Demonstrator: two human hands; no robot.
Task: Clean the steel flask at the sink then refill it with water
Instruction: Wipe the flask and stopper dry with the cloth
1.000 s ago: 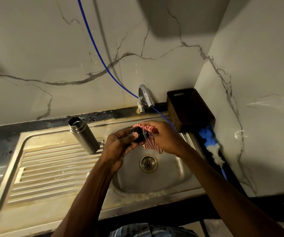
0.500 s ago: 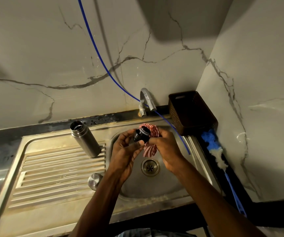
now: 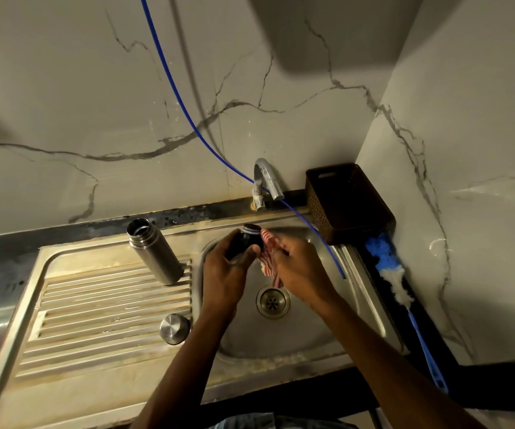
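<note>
The open steel flask [image 3: 154,252] stands uncapped on the ribbed drainboard [image 3: 95,305], left of the basin. Its round steel outer cap [image 3: 174,329] lies on the drainboard near the basin's edge. Over the basin, my left hand [image 3: 223,274] grips a black inner stopper [image 3: 247,241]. My right hand [image 3: 299,269] holds a red-and-white striped cloth [image 3: 270,263] against the stopper's side. The chrome tap [image 3: 265,181] stands just behind my hands; no water runs from it.
A blue hose [image 3: 188,116] runs down the marble wall into the sink basin [image 3: 312,329]. A dark woven basket [image 3: 347,205] sits in the back right corner. A blue-handled bottle brush [image 3: 404,301] lies along the sink's right side. The drain [image 3: 272,301] is open.
My hands have turned the stopper so its top points away from me, and the cloth has slid from its top to its right side. The camera has shifted slightly.
</note>
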